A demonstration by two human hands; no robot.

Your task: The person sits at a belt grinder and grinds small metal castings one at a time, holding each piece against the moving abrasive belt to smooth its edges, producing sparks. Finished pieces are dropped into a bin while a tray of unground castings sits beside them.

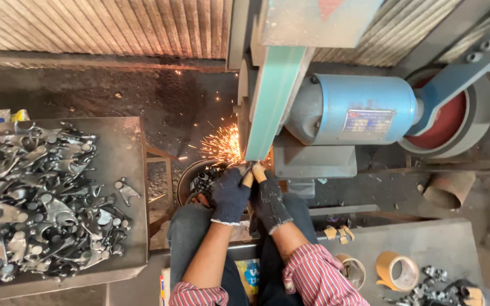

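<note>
Both gloved hands meet at the lower end of the green sanding belt (pixel 271 96): the left hand (pixel 229 195) and the right hand (pixel 269 201), each in a dark knitted glove, are clenched side by side around a small metal piece (pixel 248 168), their grip pressing it against the belt's bottom edge. Only a dark sliver of the piece shows between the fingertips. Orange sparks (pixel 222 144) spray out to the left of the belt's lower end. Just below the sparks and left of the hands sits a round dark bucket (pixel 191 180) with metal parts in it. To the right of the belt is the blue motor housing (pixel 358 109), and beyond that a red wheel (pixel 446 122) under a grey guard. Well to the left of the belt, a dark desk (pixel 129 147) carries a heap of grey forged metal parts (pixel 35 198). Below and to the right of the belt, a second desk (pixel 432 235) holds rolls of tan tape (pixel 397 271) and a few more metal parts (pixel 435 289). Striped red sleeves cover the arms near the bottom edge.
</note>
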